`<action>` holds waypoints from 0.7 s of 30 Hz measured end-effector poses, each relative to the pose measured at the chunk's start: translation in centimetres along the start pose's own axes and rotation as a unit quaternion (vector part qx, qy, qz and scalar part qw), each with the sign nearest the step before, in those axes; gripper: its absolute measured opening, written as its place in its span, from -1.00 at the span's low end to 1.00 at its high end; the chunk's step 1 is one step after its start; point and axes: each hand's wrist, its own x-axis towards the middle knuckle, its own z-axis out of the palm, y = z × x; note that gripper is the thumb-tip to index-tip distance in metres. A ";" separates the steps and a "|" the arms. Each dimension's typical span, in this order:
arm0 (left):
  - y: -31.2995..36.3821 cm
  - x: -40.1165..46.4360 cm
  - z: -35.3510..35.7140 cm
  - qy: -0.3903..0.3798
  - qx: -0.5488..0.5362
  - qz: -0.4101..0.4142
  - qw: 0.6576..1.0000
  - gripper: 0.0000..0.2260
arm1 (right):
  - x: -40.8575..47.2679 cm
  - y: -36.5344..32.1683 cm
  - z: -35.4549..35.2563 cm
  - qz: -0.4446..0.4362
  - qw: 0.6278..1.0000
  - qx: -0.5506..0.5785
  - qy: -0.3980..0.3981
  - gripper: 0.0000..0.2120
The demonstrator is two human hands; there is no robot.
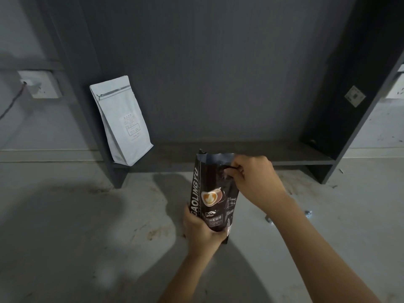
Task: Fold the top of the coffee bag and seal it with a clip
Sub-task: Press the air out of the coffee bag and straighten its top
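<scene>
A black coffee bag (213, 193) with a latte picture and white lettering is held upright above the floor. My left hand (202, 230) grips its bottom end. My right hand (253, 178) is closed at the bag's upper right, near the open top edge, with a small black clip (228, 169) pinched in its fingers against the bag. Whether the clip's jaws grip the bag I cannot tell. The top of the bag stands unfolded.
A white coffee bag (122, 121) leans on the low dark shelf (284, 158) at the left. A dark upright panel (341, 101) closes the shelf on the right. Small metal clips (308, 213) lie on the concrete floor to the right.
</scene>
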 end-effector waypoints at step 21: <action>-1.9 1.1 -2.3 -0.122 -0.036 0.019 0.992 -0.29 | -7.0 6.2 9.9 0.241 0.836 0.447 -0.207 -0.06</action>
